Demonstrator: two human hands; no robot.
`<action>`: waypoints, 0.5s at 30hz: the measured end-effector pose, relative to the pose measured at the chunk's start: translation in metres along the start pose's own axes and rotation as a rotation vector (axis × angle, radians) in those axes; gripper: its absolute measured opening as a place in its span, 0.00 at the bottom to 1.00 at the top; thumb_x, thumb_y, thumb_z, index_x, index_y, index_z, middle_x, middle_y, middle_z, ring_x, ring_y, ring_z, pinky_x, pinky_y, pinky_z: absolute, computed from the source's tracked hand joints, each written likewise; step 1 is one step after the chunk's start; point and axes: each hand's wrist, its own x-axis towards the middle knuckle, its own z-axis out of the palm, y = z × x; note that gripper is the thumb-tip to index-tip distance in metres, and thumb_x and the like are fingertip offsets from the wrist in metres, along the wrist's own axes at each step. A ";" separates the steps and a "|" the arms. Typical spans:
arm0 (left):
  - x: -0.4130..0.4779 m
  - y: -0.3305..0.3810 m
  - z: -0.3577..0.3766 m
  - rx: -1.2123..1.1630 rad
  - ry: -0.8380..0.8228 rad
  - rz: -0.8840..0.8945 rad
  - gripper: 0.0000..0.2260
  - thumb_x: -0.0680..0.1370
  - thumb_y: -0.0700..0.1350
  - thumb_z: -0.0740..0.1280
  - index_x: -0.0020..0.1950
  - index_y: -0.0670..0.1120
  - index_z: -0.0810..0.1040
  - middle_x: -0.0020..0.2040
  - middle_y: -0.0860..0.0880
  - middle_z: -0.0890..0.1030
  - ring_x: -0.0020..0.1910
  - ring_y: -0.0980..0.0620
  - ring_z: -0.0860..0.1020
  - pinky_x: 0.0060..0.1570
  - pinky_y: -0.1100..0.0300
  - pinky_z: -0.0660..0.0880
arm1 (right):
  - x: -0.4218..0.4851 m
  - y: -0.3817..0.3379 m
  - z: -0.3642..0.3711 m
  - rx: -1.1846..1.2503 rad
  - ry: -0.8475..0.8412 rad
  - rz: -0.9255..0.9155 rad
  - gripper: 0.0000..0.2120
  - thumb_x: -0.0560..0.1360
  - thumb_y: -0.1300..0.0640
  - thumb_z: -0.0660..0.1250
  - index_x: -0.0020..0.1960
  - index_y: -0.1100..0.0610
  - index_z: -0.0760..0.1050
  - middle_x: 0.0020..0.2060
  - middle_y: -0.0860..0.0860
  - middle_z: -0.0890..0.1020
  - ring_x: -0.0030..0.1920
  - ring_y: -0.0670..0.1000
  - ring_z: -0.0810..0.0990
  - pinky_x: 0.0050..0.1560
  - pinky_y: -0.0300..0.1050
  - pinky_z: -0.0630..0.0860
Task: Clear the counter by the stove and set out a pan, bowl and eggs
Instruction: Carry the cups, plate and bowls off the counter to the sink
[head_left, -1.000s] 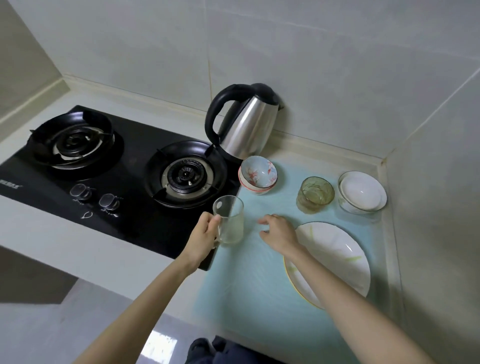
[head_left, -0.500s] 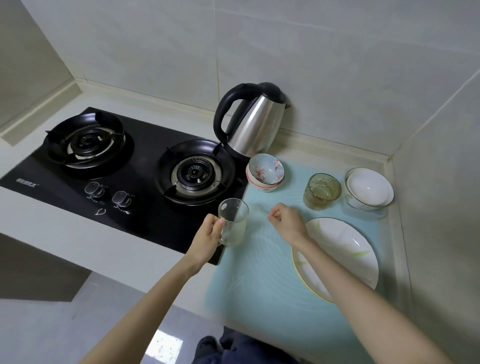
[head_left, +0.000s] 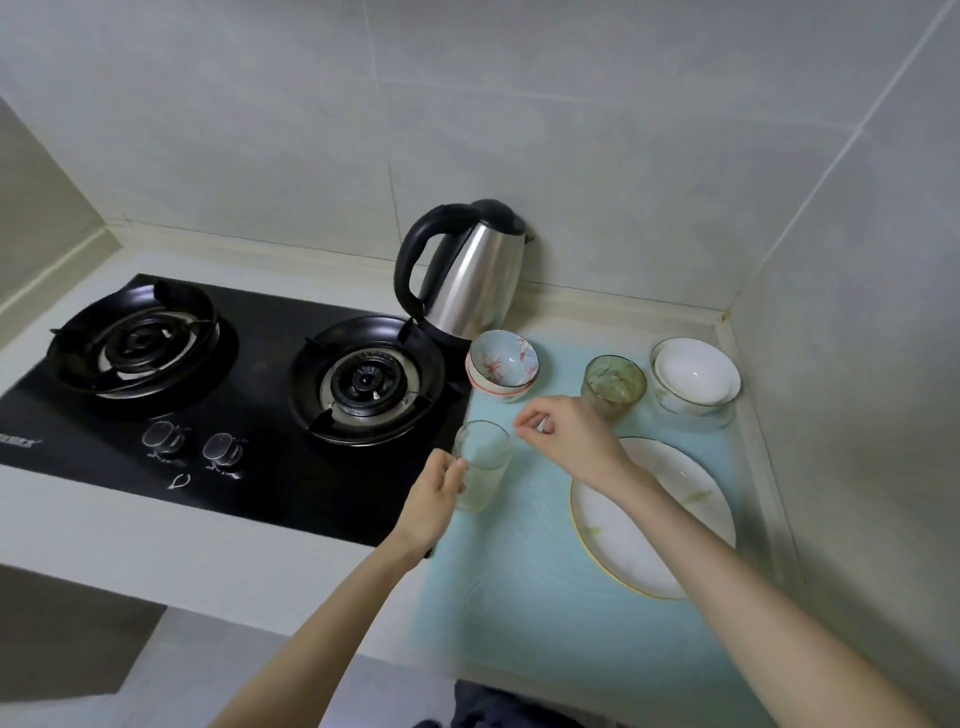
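- Desk (head_left: 130, 535) by the stove (head_left: 260, 415) is carrying a full load right now, most of it sitting on a pale blue mat (head_left: 519, 613); no pan or eggs are showing anywhere.
- Kettle (head_left: 472, 280) is standing at the back against the wall, just behind the stacked patterned bowls (head_left: 503, 364).
- Plate (head_left: 670, 519) is lying at the right with the right forearm crossing over it. A dropped elbow could be clipping that rim and sliding it toward the desk's front edge.
- White bowl (head_left: 693, 376) is nesting inside a glass bowl (head_left: 722, 415) in the far corner, a green-tinted glass (head_left: 615, 384) just beside it.
- Clear glass (head_left: 480, 465) is standing upright at the mat's left edge, right next to the stove. It's the first thing going, I'd judge.
- Left hand (head_left: 434, 499) is gripping it from the near side, fingers curled against the wall. The hold is looking shallow, so a quick lift could be letting smooth glass slip.
- Right hand (head_left: 571, 436) is hovering between the two glasses, fingers loosely curled, nothing in it that I can make out. A careless reach could be knocking the green-tinted glass over.
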 end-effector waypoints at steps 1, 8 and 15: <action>0.000 0.001 0.001 -0.007 -0.011 -0.002 0.10 0.82 0.48 0.58 0.44 0.43 0.68 0.38 0.49 0.74 0.40 0.52 0.71 0.44 0.58 0.68 | -0.002 0.001 0.003 -0.001 -0.011 0.029 0.02 0.72 0.54 0.70 0.44 0.48 0.81 0.34 0.39 0.80 0.33 0.40 0.76 0.42 0.41 0.75; 0.003 0.013 0.008 -0.053 -0.067 -0.013 0.10 0.82 0.47 0.58 0.43 0.44 0.68 0.39 0.50 0.75 0.42 0.53 0.72 0.48 0.57 0.69 | -0.012 0.020 -0.003 0.110 0.166 0.104 0.04 0.74 0.54 0.69 0.49 0.49 0.80 0.43 0.39 0.82 0.38 0.46 0.79 0.46 0.47 0.77; 0.015 0.031 0.014 -0.049 -0.080 0.022 0.11 0.82 0.48 0.57 0.42 0.45 0.68 0.39 0.50 0.74 0.40 0.54 0.71 0.44 0.60 0.66 | -0.004 0.078 -0.022 -0.048 0.267 0.294 0.33 0.69 0.54 0.75 0.69 0.57 0.65 0.66 0.55 0.67 0.68 0.58 0.61 0.66 0.45 0.60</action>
